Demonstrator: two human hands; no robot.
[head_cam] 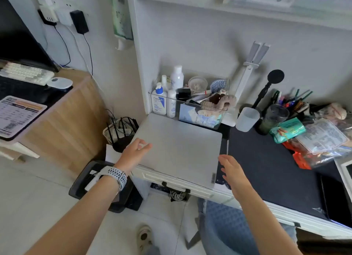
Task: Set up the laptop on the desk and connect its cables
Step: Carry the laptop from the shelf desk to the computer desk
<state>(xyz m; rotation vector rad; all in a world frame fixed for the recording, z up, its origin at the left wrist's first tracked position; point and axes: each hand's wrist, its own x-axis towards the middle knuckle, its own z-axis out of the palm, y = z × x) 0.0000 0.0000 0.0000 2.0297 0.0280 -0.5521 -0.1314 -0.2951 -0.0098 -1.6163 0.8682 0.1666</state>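
A closed silver laptop (182, 146) lies flat on the left end of the white desk (171, 180), its near corner over the desk's front edge. My left hand (136, 150) hovers at the laptop's left edge with relaxed fingers; whether it touches the lid I cannot tell. My right hand (231, 171) is at the laptop's right edge, fingers straight, holding nothing. A black power adapter (79, 21) is plugged into the wall socket at the upper left, its thin cable hanging down.
A clear organiser (202, 119) full of bottles stands right behind the laptop. A black desk mat (266, 169) covers the desk to the right, with a white cup (247, 119), pen holder and snack bags (322, 138). A black router (122, 132) sits left of the desk.
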